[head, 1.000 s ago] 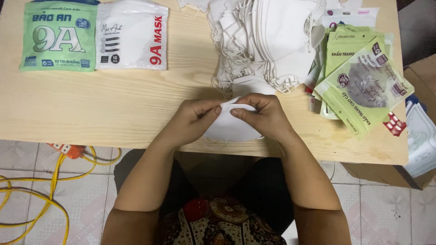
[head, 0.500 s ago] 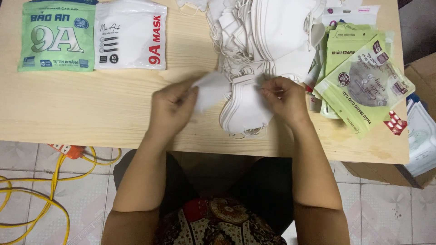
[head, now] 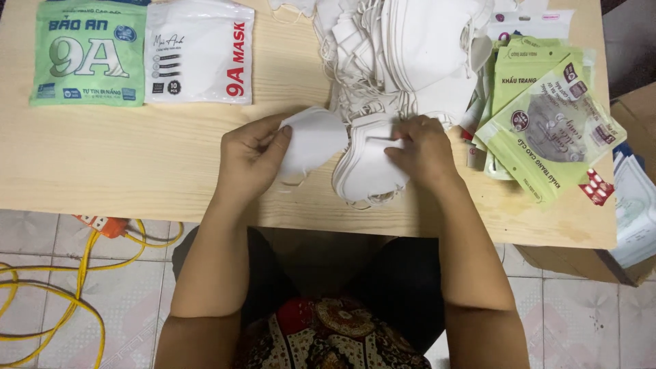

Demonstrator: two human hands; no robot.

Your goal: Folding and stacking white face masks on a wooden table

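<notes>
My left hand (head: 251, 158) holds one white folded face mask (head: 311, 140) lifted just above the wooden table (head: 123, 171). My right hand (head: 422, 149) rests on a small stack of white masks (head: 365, 171) near the table's front edge, fingers pinching the top one. Behind both hands lies a large heap of loose white masks (head: 410, 48) with tangled ear loops.
A green packet (head: 89, 51) and a white packet (head: 199, 51) lie flat at the back left. Green-yellow mask packets (head: 547, 116) are piled at the right. A cardboard box with papers (head: 635, 205) stands off the right edge. Yellow cable (head: 61, 287) runs over the tiled floor.
A second ago both hands held one mask together at the front edge. They have since parted: the left took a single mask leftward, the right settled on the small stack.
</notes>
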